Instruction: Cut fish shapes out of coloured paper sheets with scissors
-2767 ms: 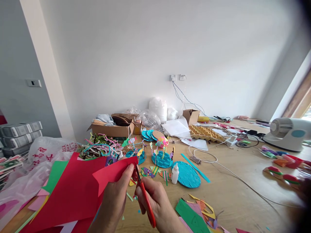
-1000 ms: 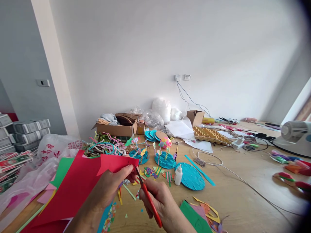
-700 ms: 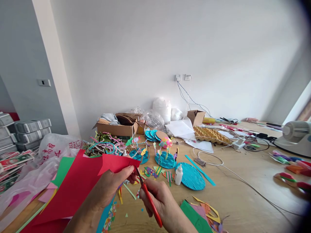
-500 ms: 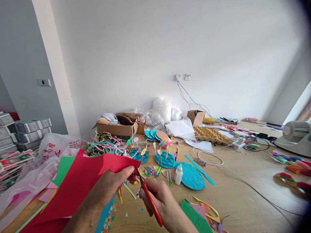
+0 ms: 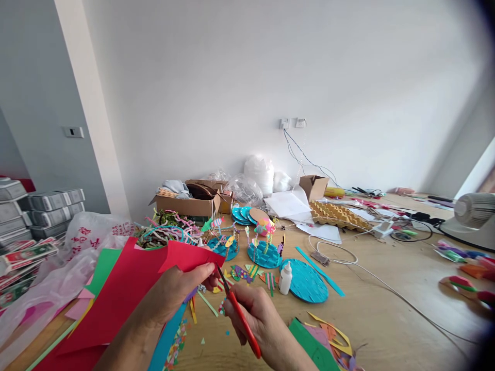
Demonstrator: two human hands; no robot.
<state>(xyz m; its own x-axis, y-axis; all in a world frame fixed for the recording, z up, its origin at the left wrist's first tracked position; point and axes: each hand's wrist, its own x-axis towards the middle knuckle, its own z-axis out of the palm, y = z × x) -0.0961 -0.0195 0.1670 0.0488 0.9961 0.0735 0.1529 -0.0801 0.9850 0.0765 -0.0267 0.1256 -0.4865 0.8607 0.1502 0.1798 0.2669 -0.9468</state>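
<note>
Between the thumb and fingers of my left hand (image 5: 189, 286) is a sheet of red paper (image 5: 181, 256), pinched near its right corner. My right hand (image 5: 255, 314) grips scissors with red handles (image 5: 244, 324), their dark blades pointing up and left to the paper's corner beside my left thumb. Whether the blades have paper between them is hard to make out. More red paper (image 5: 116, 293) lies under my left forearm, over green paper (image 5: 103, 270). Past my hands lie striped paper fish (image 5: 247, 273) and a white glue bottle (image 5: 285, 278).
A blue disc (image 5: 305, 281) and blue discs with small upright figures (image 5: 265, 253) lie ahead. Paper scraps (image 5: 332, 335) sit at the right front. A white cable (image 5: 386, 288) crosses the table. Behind are a cardboard box (image 5: 187, 206), an egg tray (image 5: 338, 215) and a fan (image 5: 469, 219).
The whole view has shifted slightly, so things appear a little farther right. Both hands keep nearly the same hold on the red paper and the scissors.
</note>
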